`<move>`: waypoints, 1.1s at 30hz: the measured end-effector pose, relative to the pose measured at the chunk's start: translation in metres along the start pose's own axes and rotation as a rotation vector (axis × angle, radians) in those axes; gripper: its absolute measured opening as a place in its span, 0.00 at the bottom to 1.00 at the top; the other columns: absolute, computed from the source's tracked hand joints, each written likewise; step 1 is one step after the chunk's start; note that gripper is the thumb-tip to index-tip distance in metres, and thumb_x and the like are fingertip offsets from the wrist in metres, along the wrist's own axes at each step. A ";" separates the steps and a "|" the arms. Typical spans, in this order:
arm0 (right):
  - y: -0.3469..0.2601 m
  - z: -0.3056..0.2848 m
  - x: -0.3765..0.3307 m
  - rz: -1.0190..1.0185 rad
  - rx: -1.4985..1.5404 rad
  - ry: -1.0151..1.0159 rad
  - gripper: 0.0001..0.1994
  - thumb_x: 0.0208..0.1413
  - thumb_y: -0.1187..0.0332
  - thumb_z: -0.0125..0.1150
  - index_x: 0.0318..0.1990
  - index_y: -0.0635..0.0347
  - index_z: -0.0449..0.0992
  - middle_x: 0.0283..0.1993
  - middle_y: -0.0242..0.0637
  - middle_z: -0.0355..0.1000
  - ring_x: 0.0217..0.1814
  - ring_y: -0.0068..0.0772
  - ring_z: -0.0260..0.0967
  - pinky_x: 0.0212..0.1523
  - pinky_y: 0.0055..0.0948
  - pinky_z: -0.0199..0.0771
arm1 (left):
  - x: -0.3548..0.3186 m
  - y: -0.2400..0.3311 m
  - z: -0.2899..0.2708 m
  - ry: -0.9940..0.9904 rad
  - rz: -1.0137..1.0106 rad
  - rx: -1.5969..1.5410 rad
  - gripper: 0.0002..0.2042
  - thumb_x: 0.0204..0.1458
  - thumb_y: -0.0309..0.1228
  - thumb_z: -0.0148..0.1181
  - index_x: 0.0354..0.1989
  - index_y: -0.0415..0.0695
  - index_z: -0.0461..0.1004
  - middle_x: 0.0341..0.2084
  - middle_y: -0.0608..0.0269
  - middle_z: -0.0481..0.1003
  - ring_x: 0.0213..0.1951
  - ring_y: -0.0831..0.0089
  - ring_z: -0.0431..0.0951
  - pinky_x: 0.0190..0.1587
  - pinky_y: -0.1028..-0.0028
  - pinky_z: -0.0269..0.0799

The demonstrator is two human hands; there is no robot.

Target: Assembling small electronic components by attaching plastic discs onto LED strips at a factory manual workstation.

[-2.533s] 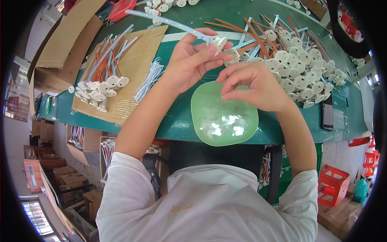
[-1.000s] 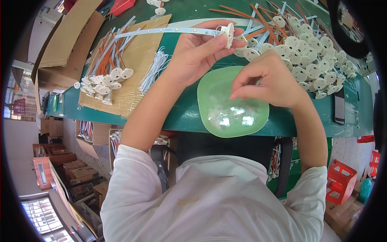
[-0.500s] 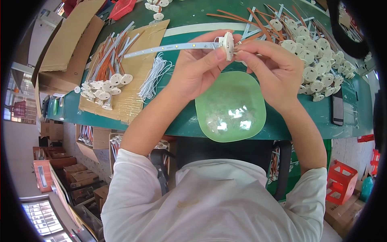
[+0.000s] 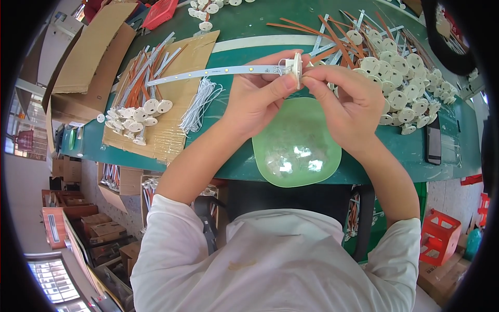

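My left hand (image 4: 254,101) grips a round white plastic cap (image 4: 297,66), held on edge above the table. A pale LED strip (image 4: 213,72) with small yellow chips runs from the cap out to the left, and thin white wire loops where they meet. Against the cap's right face, my right hand (image 4: 353,101) pinches thumb and forefinger together; whatever lies between those fingertips is hidden. Below both hands sits a light green bowl (image 4: 275,130) with small, clear, shiny pieces in it.
On cardboard (image 4: 161,130) at the left lie a pile of capped strips (image 4: 136,114) and a bundle of white wires (image 4: 200,104). A bigger pile of capped strips (image 4: 397,78) covers the right side, beside a phone (image 4: 433,140). A red stool (image 4: 440,236) stands lower right.
Both hands have come slightly lower with the cap and strip. The right fingertips have closed in on the cap's right face, nearer its lower part.
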State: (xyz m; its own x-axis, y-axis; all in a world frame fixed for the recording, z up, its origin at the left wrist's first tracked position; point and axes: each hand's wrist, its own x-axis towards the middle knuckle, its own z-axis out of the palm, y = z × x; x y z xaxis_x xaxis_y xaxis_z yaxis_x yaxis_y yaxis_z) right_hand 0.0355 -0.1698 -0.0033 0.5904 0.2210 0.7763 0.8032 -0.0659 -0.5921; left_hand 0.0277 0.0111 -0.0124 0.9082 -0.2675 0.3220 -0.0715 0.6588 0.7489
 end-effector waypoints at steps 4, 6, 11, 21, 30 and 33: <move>-0.003 0.004 -0.001 -0.092 -0.177 -0.004 0.09 0.51 0.83 0.64 0.40 0.67 0.81 0.36 0.40 0.81 0.36 0.30 0.79 0.38 0.24 0.77 | 0.001 -0.004 -0.004 0.049 0.088 0.158 0.21 0.53 0.21 0.66 0.56 0.34 0.72 0.47 0.51 0.79 0.47 0.70 0.80 0.52 0.72 0.77; -0.001 0.001 0.003 -0.128 -0.187 -0.025 0.09 0.51 0.83 0.64 0.40 0.67 0.81 0.36 0.41 0.81 0.37 0.31 0.79 0.38 0.24 0.77 | 0.001 -0.002 -0.004 0.050 0.076 0.125 0.20 0.53 0.21 0.66 0.55 0.34 0.73 0.48 0.51 0.79 0.47 0.69 0.80 0.51 0.71 0.77; 0.001 -0.010 0.008 -0.043 -0.122 -0.158 0.09 0.52 0.82 0.63 0.40 0.66 0.81 0.37 0.40 0.81 0.37 0.31 0.79 0.38 0.24 0.77 | 0.002 0.002 -0.008 0.010 0.054 0.093 0.19 0.53 0.22 0.67 0.54 0.34 0.74 0.48 0.50 0.78 0.47 0.69 0.80 0.51 0.71 0.78; 0.002 -0.004 0.005 -0.178 -0.313 -0.038 0.06 0.50 0.80 0.66 0.36 0.65 0.81 0.32 0.38 0.80 0.30 0.31 0.78 0.32 0.24 0.76 | 0.001 -0.004 0.003 0.095 0.075 0.083 0.18 0.53 0.22 0.66 0.53 0.34 0.75 0.46 0.51 0.79 0.45 0.68 0.81 0.49 0.71 0.79; 0.001 0.001 0.005 -0.228 -0.408 0.004 0.06 0.50 0.81 0.65 0.37 0.64 0.80 0.31 0.38 0.80 0.30 0.34 0.78 0.30 0.26 0.76 | -0.001 -0.009 -0.006 0.039 0.189 0.366 0.15 0.58 0.23 0.61 0.53 0.37 0.72 0.50 0.46 0.77 0.54 0.61 0.77 0.56 0.59 0.78; -0.001 0.003 0.001 -0.217 -0.409 0.015 0.06 0.50 0.81 0.64 0.36 0.64 0.79 0.31 0.39 0.79 0.30 0.34 0.78 0.30 0.26 0.76 | -0.001 -0.014 -0.005 0.056 0.177 0.295 0.15 0.58 0.23 0.61 0.53 0.37 0.73 0.50 0.47 0.77 0.53 0.62 0.78 0.55 0.61 0.78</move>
State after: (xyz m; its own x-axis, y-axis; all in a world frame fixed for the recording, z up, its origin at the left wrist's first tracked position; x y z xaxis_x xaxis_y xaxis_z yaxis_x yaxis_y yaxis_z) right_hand 0.0346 -0.1663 -0.0026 0.4034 0.2583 0.8778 0.8722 -0.3984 -0.2836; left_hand 0.0298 0.0062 -0.0260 0.8915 -0.1226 0.4361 -0.3392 0.4575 0.8220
